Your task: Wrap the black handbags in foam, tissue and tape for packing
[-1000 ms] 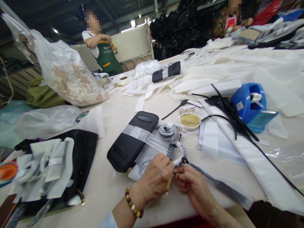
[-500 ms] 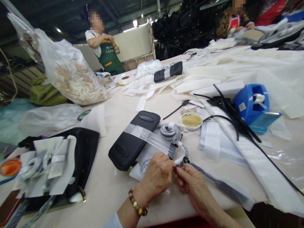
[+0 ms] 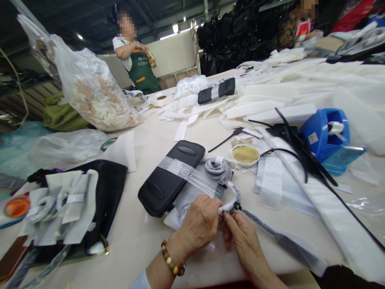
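A black flat pouch (image 3: pixel 170 176) lies on the table (image 3: pixel 156 132), banded with clear plastic film. From its right end a paper-wrapped strap (image 3: pixel 231 196) curls down toward me. My left hand (image 3: pixel 200 222), with a bead bracelet on the wrist, is closed on the wrapped strap near its end. My right hand (image 3: pixel 240 235) pinches the same spot from the right, where a dark strap in clear plastic (image 3: pixel 282 241) leads away to the right. A coil of wrapped strap (image 3: pixel 217 167) sits just beyond my hands.
A blue tape dispenser (image 3: pixel 326 134) and loose black straps (image 3: pixel 296 146) lie at the right, with a small round dish (image 3: pixel 245 154) between. A black bag with wrapped parts (image 3: pixel 99 200) sits at left, a big plastic sack (image 3: pixel 93 96) behind it. A person in a green apron (image 3: pixel 138 64) stands far back.
Both hands stay pinched on the strap end with only small finger shifts. The view has drifted slightly, so everything sits a little further right and higher.
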The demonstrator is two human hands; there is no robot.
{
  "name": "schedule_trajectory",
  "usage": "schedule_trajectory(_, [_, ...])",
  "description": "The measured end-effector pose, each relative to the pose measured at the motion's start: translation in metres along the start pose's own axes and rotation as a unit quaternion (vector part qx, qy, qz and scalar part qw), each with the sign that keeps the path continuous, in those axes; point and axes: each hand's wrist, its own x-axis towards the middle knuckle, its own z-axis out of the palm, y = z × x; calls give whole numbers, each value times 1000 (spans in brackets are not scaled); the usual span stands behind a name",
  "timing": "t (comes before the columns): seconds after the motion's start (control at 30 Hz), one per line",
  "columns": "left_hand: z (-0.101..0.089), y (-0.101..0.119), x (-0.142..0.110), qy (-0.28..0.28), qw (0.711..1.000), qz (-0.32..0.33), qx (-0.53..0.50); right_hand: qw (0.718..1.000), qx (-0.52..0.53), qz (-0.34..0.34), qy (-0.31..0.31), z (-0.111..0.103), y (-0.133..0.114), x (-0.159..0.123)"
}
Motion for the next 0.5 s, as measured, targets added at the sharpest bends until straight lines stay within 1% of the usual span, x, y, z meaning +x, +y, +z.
schedule_trajectory(0.07, [1,1,-1,1,1000,-14,-2,999,-3,22,-32,-5,-1,-5])
schedule_trajectory(0.1, [1,1,-1,0,1000,-17,-1,997,-15,39,-57,-10,-4,-8])
schedule_trajectory(0.13, [1,2,-1,0,1000,-18,-1,995,-33,52,-81,-19,-9,-11])
schedule_trajectory(0.17, [2,3,-1,2,1000,-18,-2,993,-57,49,-92,-30,-16,-12])
schedule_trajectory(0.2, [2,4,-2,5,1000,-17,-6,993,-84,26,-81,-45,-26,-12])
schedule_trajectory(0.23, [2,5,-2,8,1000,-17,-11,993,-111,-20,-40,-63,-38,-9])
schedule_trajectory(0.27, [3,5,-2,13,1000,-18,-16,987,-135,-81,29,-83,-52,-4])
schedule_trajectory(0.3, [4,5,-3,17,999,-17,-20,970,-158,-146,117,-106,-69,3])
schedule_trajectory(0.33, [6,4,-4,23,999,-18,-24,939,-178,-202,211,-130,-86,12])
schedule_trajectory(0.37, [8,2,-5,28,999,-16,-27,906,-200,-237,289,-155,-105,22])
schedule_trajectory(0.4, [10,-1,-5,34,999,-7,-32,871,-226,-252,355,-179,-123,32])
schedule_trajectory(0.43, [13,-4,-6,41,998,1,-37,838,-259,-257,405,-202,-141,43])
schedule_trajectory(0.47, [15,-6,-6,47,998,9,-40,808,-296,-256,440,-221,-156,52])
schedule_trajectory(0.5, [16,-9,-7,51,998,16,-41,796,-309,-255,454,-237,-167,62])
